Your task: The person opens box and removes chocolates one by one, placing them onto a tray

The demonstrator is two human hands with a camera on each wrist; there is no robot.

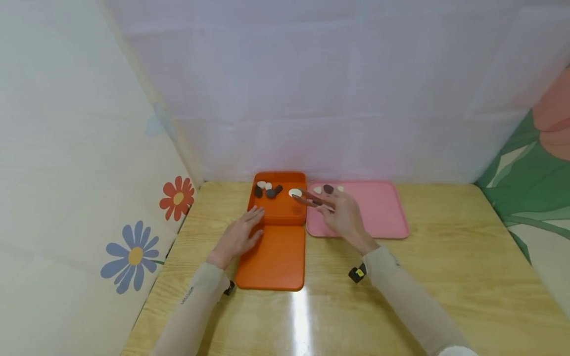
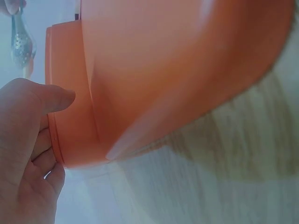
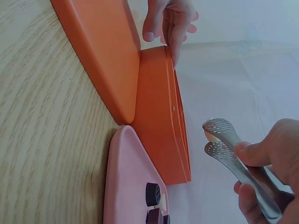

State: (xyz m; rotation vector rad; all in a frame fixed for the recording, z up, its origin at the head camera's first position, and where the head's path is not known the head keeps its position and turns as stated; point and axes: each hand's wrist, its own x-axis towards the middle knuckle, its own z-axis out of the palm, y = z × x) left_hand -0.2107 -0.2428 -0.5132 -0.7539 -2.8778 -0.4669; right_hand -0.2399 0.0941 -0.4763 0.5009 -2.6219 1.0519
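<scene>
My right hand (image 1: 346,216) grips metal tongs (image 3: 233,161) with perforated tips, and the tips pinch a white, rounded stone-like piece (image 1: 295,193). They hold it above the right part of an orange box (image 1: 285,214). In the right wrist view the piece (image 3: 211,136) shows partly, between the tips. My left hand (image 1: 240,236) rests at the box's front left corner, fingers over the rim and thumb by the front wall. Several dark and white pieces (image 1: 270,193) lie inside the box, toward its back left.
A flat orange lid-like piece (image 1: 271,259) lies against the box's front on the wooden table (image 1: 445,277). Right of the box stands a pink tray (image 1: 383,212) with a few dark and white pieces (image 1: 328,189) near its back edge. Cloth walls (image 1: 338,99) close off the back and sides.
</scene>
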